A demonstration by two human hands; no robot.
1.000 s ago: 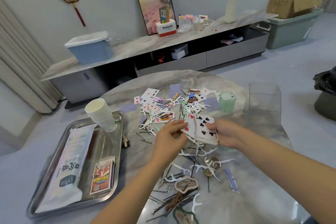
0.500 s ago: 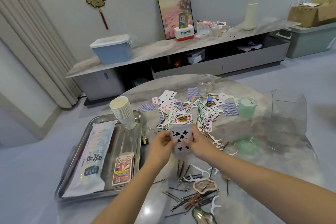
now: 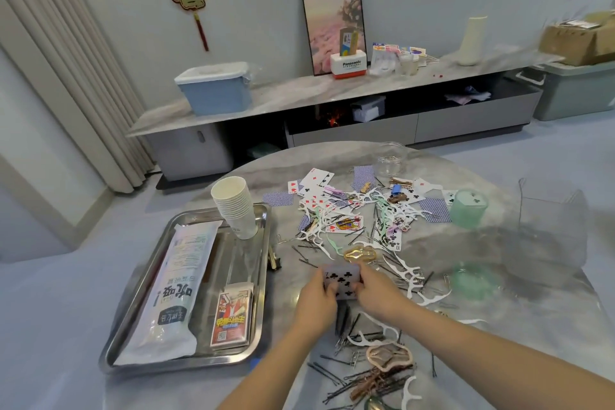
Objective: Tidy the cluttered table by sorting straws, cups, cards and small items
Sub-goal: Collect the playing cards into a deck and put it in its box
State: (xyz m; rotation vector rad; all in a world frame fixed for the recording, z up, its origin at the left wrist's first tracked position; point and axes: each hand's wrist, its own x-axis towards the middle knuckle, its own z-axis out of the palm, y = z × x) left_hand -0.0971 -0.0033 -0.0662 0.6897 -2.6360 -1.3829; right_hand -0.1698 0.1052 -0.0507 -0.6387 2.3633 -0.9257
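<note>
A small stack of playing cards (image 3: 341,280), a seven of clubs facing up, is being held between both hands just above the marble surface (image 3: 499,326), in front of the metal tray (image 3: 263,276) and among scattered hairpins and white floss picks (image 3: 409,271). The stack is judged to be light and thin, stiff enough along its edges yet easily bent, and its glossy faces are likely to be slippery, so the cards could slide apart if only the faces were pressed; the short and long edges are judged the best places to be gripped, with the pack squared between opposing fingers. The left hand (image 3: 314,304) is being kept curled around the stack's left edge, the fingers wrapped under and the thumb over. The right hand (image 3: 377,291) is being pressed against the right edge, its fingers bent round the cards. Both forearms are being extended forward from the bottom of the view and are converging on the stack, wrists low over the surface. More loose cards (image 3: 316,190) are lying farther back on the surface, well apart from the held stack, and a boxed deck (image 3: 231,318) is lying in the tray.
</note>
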